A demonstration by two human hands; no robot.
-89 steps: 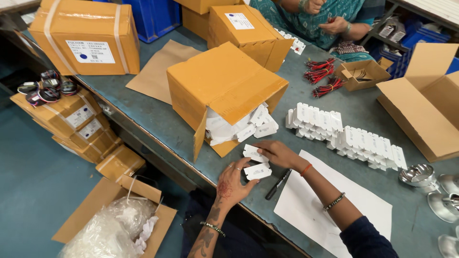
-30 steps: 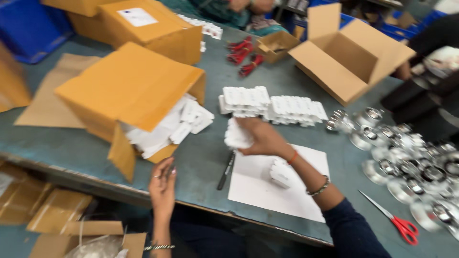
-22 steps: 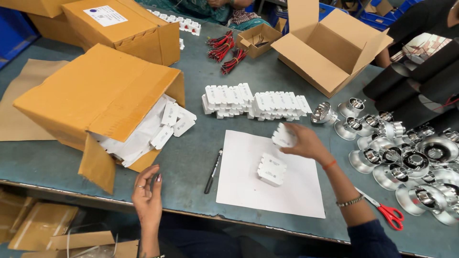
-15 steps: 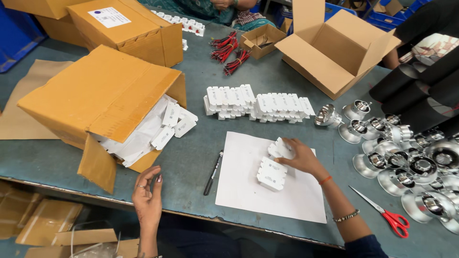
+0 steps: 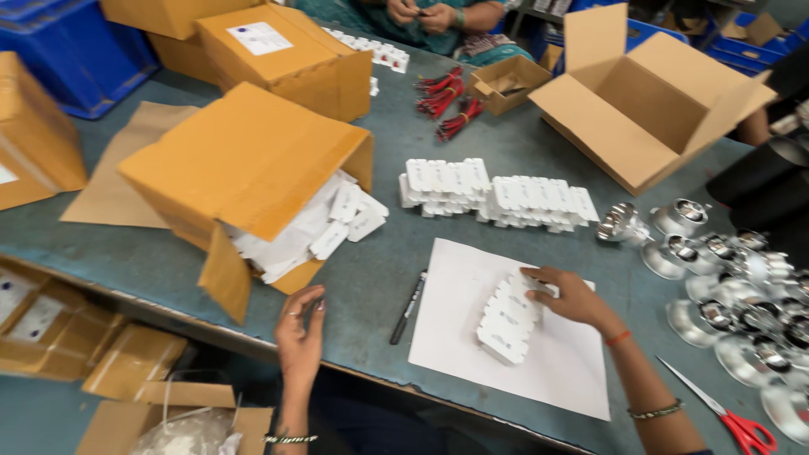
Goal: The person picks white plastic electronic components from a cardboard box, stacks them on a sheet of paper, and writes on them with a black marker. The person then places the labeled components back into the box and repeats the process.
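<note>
**Right hand on the row of white parts; left hand idle at the table's near edge**

The right hand [image 5: 566, 297] rests on the far end of a short row of white plastic parts [image 5: 508, 320] that lies on a white paper sheet [image 5: 472, 354]. The fingers are spread loosely over the top of the row, touching it rather than pinching it; I cannot tell whether any single piece is gripped. The row's long axis runs on a diagonal: its near end points toward the table's near edge and slightly to the left, its far end points away and to the right, under the right hand. The right forearm comes in from the near right corner, roughly in line with that axis.

The left hand [image 5: 301, 327] is well apart from the row, at the near edge of the table [image 5: 379, 278], fingers curled loosely upward and holding nothing that I can make out. The right hand is plainly the nearer one. Between the two hands a black marker [image 5: 408, 307] lies just beside the left edge of the sheet, its long axis roughly parallel to the row.

Farther back, toward the middle of the table, two larger stacked rows of the same white parts [image 5: 497, 194] lie across, and a tipped cardboard box [image 5: 244, 164] at the left spills more of them. Red-handled scissors [image 5: 725, 417] lie near the right corner.
</note>
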